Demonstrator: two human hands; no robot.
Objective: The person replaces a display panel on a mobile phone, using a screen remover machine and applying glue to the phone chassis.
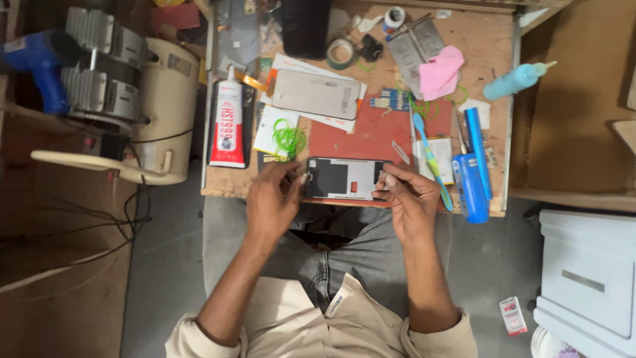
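An opened phone (344, 179) lies flat at the near edge of a small wooden worktable (490, 40), its dark inner side up. My left hand (273, 200) holds the phone's left end, thumb and fingers pinched at its corner. At the phone's right end my right hand (411, 199) pinches a small grey part against it. A silver back cover (317, 94) rests further back on white paper. A bundle of green rubber bands (289, 138) sits just above my left hand.
A red mat (371, 129) lies under the phone. A glue tube (226, 119) is at the left; a toothbrush (430, 156) and blue tools (472, 179) are at the right. A pink cloth (440, 71), tape roll (340, 53) and turquoise bottle (513, 81) stand behind. A cream compressor (142, 99) sits left.
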